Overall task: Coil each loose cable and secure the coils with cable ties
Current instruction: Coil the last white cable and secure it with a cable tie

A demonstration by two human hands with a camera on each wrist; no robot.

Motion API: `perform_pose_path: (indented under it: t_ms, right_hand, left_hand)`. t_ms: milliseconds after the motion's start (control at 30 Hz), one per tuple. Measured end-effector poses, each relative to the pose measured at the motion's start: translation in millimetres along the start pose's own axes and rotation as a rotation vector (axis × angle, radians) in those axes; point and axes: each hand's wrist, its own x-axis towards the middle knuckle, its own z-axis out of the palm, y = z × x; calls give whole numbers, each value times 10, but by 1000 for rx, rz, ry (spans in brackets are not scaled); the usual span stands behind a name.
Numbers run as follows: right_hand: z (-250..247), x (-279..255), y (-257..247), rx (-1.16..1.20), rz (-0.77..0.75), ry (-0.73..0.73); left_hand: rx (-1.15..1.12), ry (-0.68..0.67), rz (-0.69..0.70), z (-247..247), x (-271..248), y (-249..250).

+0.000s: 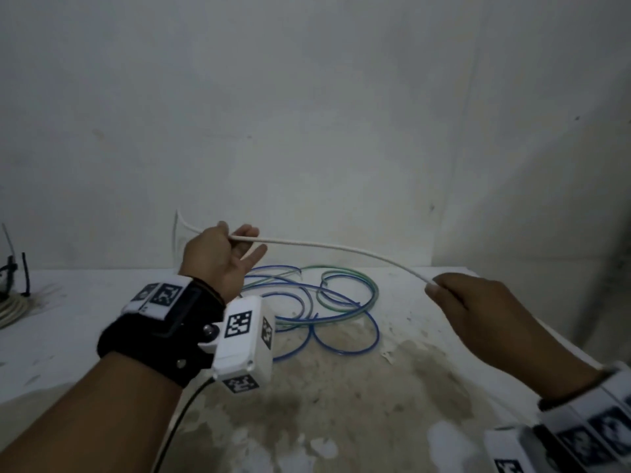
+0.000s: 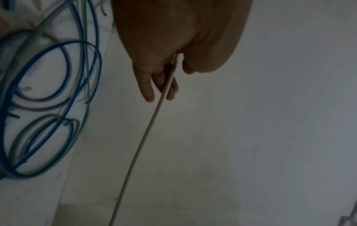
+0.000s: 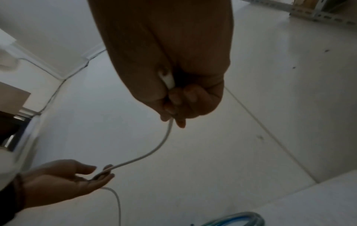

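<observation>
A white cable (image 1: pixel 341 249) stretches in the air between my two hands above the table. My left hand (image 1: pixel 246 240) is raised near the wall with its fingers nearly straight. The cable runs through the crook of the thumb and across the fingers (image 2: pixel 148 94). From the right wrist view this left hand (image 3: pixel 96 172) is palm up, and the cable (image 3: pixel 154 152) hangs down behind it. My right hand (image 1: pixel 432 288) grips the cable's other end in curled fingers (image 3: pixel 173 107). Loose blue and green cables (image 1: pixel 324 302) lie tangled on the table under the hands.
The white table (image 1: pixel 375 387) is stained and ends at a pale wall (image 1: pixel 341 131). At its far left edge lie black cable ties (image 1: pixel 13 268) beside a coiled white cable (image 1: pixel 13 308). Both wrists carry camera boxes with marker tags.
</observation>
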Motion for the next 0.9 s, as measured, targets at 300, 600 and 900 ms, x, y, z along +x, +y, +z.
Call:
perform_pose_path:
  t_ms: [300, 600, 900]
  right_hand:
    - [168, -373, -430, 455, 11, -284]
    - [249, -404, -436, 294, -16, -27]
    - [319, -224, -407, 359, -122, -67]
  left_hand:
    - [92, -44, -75, 69, -48, -340]
    - [269, -103, 14, -53, -293, -663]
    - [363, -318, -35, -146, -549, -663]
